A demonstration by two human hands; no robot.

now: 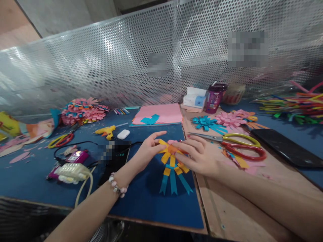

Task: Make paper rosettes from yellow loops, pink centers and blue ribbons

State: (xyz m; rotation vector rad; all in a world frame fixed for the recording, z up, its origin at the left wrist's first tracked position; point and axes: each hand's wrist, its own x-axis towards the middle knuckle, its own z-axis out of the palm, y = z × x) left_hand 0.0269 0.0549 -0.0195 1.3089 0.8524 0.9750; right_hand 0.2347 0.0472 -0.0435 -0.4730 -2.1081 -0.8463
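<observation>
A paper flower [172, 160] lies on the blue mat, with yellow looped petals, an orange and pink centre and blue notched ribbon tails toward me. At its left side is my left hand [149, 148], index finger stretched out and apart from the digit that touches a yellow petal. My right hand [199, 153] reaches over the flower from the right, its fingertips holding it at the centre and right petals; its thumb is hidden. Just beyond my right hand lie scissors [242, 140] with one yellow and one red handle loop.
On the left are a yellow glue gun [107, 131], a white case [123, 134], a purple device [77, 158] with cables and other scissors [60, 140]. Pink sheets [161, 112] lie behind. A black phone [285, 148], finished flowers [230, 118] and a purple cup [214, 99] stand right.
</observation>
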